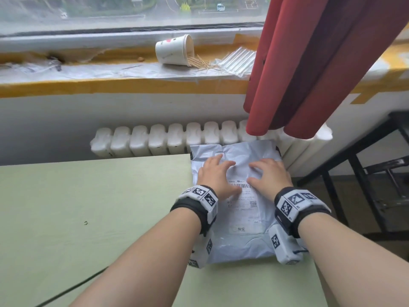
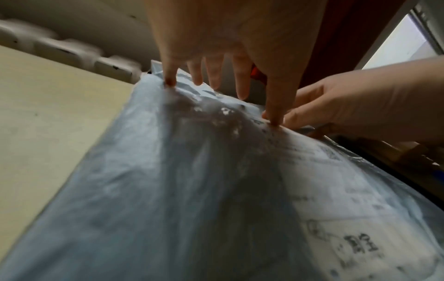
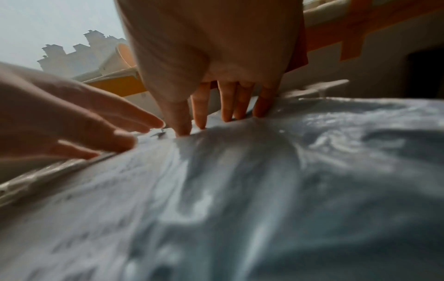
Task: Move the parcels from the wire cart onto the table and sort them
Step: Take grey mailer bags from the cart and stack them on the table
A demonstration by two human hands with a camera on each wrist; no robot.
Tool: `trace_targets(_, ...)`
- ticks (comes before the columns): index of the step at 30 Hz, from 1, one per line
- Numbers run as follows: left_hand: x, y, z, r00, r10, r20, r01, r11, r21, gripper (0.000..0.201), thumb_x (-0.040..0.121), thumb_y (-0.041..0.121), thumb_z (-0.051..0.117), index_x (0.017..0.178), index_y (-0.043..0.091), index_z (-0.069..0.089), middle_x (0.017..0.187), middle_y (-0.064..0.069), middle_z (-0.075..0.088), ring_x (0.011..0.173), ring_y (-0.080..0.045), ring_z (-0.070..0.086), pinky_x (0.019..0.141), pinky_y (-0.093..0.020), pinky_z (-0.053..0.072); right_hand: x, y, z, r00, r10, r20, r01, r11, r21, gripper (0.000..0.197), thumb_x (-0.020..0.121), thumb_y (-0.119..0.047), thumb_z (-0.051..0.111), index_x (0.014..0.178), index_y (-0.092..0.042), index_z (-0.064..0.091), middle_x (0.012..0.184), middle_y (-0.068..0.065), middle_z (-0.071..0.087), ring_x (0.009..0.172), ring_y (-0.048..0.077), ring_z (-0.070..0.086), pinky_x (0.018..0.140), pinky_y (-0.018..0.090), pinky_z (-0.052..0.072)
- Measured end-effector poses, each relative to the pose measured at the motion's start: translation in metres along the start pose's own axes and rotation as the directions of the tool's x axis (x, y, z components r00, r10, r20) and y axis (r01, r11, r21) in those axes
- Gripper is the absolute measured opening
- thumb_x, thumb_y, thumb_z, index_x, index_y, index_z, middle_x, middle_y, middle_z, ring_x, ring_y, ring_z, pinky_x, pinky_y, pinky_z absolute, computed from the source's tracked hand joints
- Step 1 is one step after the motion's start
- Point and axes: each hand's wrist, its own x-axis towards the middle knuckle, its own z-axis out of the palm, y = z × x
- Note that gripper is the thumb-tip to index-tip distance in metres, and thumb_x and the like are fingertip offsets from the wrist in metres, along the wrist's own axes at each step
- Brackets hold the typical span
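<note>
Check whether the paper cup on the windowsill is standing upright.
No. In the head view the cup lies tipped on its side on the windowsill, toothpicks spilling out.

Far side: window (image 1: 110,9) above a sill (image 1: 66,85) edged with orange tape and covered by clear plastic sheeting. A white paper cup (image 1: 173,50) lies tipped on its side on the sill, toothpicks (image 1: 202,63) spilling from its mouth to the right; just right of these, a clear packet of straws (image 1: 238,60). Red curtain (image 1: 309,63) hangs at far right, its hem overlapping a white radiator (image 1: 168,140) below the sill. Right: black metal frame (image 1: 371,173).
</note>
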Motion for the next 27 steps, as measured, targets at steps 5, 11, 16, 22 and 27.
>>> trace_targets(5,0.007,-0.01,0.006,0.992,-0.078,0.102,0.085,0.994,-0.07,0.084,0.072,0.037,0.076,0.145,0.028,0.034,0.159,-0.007,0.015,0.147,-0.025,0.01,0.119,-0.036,0.014,0.005,0.005,0.006,0.998,0.028,0.048,-0.026,0.998,-0.049,0.047,0.085,-0.037,0.062,0.131,-0.029,0.055,0.142,-0.002,0.045,0.13,0.023,0.036,0.111,0.036,0.03)
trace_targets(11,0.009,-0.016,-0.019,0.996,-0.077,0.053,0.084,0.988,-0.13,0.069,0.076,0.033,0.076,0.138,0.023,0.046,0.152,-0.005,0.033,0.141,-0.019,0.029,0.115,-0.031,0.024,0.013,-0.004,-0.009,0.998,0.064,0.019,-0.066,0.993,0.1,0.037,0.087,-0.027,0.059,0.123,-0.021,0.062,0.129,0.008,0.059,0.122,0.027,0.05,0.103,0.032,0.037)
trace_targets(16,-0.006,-0.026,-0.05,0.99,-0.139,0.008,0.139,0.979,-0.152,0.051,0.082,0.031,0.067,0.13,0.022,0.054,0.141,-0.005,0.047,0.129,-0.024,0.046,0.108,-0.035,0.037,0.015,-0.035,-0.032,0.999,0.043,0.004,-0.043,0.987,0.154,0.035,0.09,-0.024,0.057,0.124,-0.019,0.062,0.127,0.007,0.062,0.118,0.026,0.056,0.099,0.032,0.041)
trace_targets(22,-0.036,-0.044,-0.091,0.979,-0.171,-0.11,0.153,0.975,-0.161,0.033,0.092,0.025,0.052,0.123,0.021,0.06,0.132,-0.008,0.055,0.124,-0.027,0.049,0.106,-0.037,0.039,0.009,-0.095,-0.045,0.996,-0.083,-0.016,0.084,0.984,0.156,0.031,0.092,-0.022,0.055,0.12,-0.015,0.065,0.122,0.008,0.065,0.113,0.025,0.058,0.091,0.028,0.042)
trace_targets(27,-0.073,-0.074,-0.124,0.959,-0.219,-0.18,0.19,0.968,-0.164,0.031,0.094,0.026,0.049,0.123,0.021,0.06,0.131,-0.01,0.053,0.125,-0.028,0.048,0.107,-0.034,0.037,-0.004,-0.156,-0.041,0.983,-0.181,0.002,0.18,0.976,0.126,0.025,0.093,-0.023,0.052,0.11,-0.016,0.069,0.114,0.005,0.069,0.106,0.025,0.061,0.088,0.03,0.046)
